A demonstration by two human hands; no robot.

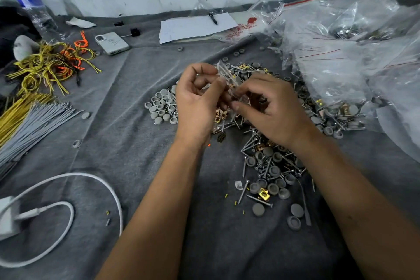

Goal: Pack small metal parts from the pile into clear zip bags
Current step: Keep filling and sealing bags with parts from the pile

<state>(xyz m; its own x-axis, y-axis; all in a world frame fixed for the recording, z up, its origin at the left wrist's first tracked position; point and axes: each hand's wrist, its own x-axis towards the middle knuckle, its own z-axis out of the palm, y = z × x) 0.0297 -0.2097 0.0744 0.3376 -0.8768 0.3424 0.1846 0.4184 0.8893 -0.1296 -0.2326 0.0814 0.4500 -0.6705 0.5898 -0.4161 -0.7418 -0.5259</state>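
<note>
Both hands meet above the pile of screws, grey caps and gold clips (268, 166) on the grey cloth. My left hand (197, 102) pinches a small clear zip bag (228, 77) by its side; the bag stands up between the hands and holds some screws and gold pieces. My right hand (270, 109) pinches the same bag from the right, fingers curled at its lower part. A separate heap of grey caps (162, 107) lies just left of my left hand.
A big heap of clear zip bags (341, 52) fills the right side. Yellow and orange ties (52, 63), grey ties (34, 125), a phone (112, 43), a water bottle (34, 11), paper with a pen (195, 26) and a white charger cable (68, 200) lie around.
</note>
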